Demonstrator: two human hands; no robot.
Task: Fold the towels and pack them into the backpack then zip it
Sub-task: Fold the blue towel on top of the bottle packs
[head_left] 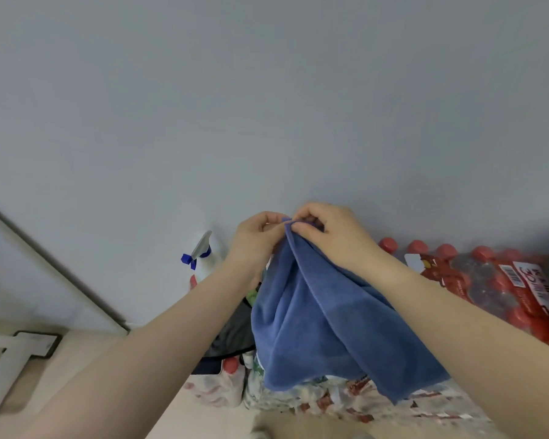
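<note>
Between both hands hangs the blue towel (324, 327), its top corners pinched together by the left hand (257, 239) and right hand (333, 236). Folding looks just begun. Next, lay it flat and fold again. Below the hands sits something dark, maybe the backpack (235, 331).

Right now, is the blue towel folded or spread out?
Neither: the blue towel hangs draped, both hands, left and right, pinching its top edge together.
</note>
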